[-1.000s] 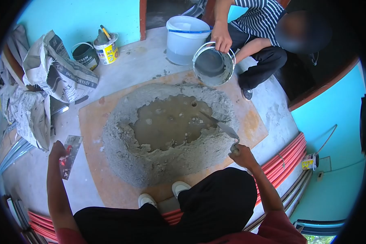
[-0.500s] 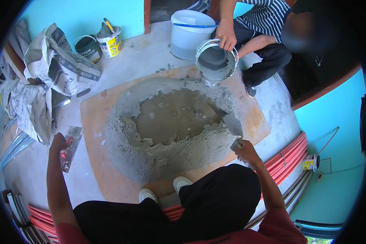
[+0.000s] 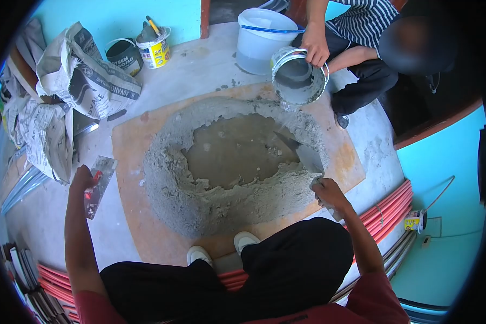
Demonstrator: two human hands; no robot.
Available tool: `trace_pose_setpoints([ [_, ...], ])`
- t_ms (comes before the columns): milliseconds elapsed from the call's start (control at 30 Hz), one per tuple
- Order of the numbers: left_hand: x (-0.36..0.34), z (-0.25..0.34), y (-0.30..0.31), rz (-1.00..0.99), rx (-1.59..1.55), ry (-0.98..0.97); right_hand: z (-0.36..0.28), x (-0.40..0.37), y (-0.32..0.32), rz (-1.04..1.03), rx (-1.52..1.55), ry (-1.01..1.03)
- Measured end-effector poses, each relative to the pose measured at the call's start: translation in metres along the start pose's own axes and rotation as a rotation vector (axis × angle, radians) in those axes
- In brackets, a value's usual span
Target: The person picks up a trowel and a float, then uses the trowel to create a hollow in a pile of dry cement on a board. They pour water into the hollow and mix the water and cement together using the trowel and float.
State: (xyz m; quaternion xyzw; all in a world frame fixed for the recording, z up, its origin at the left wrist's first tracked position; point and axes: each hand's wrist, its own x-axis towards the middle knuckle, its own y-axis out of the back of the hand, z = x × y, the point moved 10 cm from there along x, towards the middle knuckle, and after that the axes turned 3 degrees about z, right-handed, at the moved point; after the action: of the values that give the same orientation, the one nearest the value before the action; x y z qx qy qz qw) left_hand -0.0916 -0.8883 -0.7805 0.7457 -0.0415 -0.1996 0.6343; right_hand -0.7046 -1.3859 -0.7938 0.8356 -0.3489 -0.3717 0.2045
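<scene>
The right hand's [image 3: 329, 194] fingers are grasping a pointed grey metal trowel [image 3: 310, 158], its blade extending beyond them over the rim of a ring-shaped grey powdery mound [image 3: 237, 208], which is surrounding a murky grey-brown pool [image 3: 237, 148] to their left. The left hand's [image 3: 84, 179] fingers are clasping a flat rectangular steel trowel [image 3: 103, 181] (its handle is showing red) at the mound's left. Beyond the right fingers, a co-worker's hand [image 3: 315, 43] is tilting a round grey-smeared bucket [image 3: 314, 89].
</scene>
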Motion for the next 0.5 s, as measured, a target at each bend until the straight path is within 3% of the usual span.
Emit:
trace_pose_setpoints([
  [233, 0.012, 0.0, 0.004, 0.048, -0.054, -0.027, 0.0, -0.002, 0.015, 0.071, -0.088, -0.004],
  [500, 0.016, -0.001, -0.005, -0.004, -0.065, -0.046, 0.02, -0.008, 0.019, 0.013, 0.034, -0.099],
])
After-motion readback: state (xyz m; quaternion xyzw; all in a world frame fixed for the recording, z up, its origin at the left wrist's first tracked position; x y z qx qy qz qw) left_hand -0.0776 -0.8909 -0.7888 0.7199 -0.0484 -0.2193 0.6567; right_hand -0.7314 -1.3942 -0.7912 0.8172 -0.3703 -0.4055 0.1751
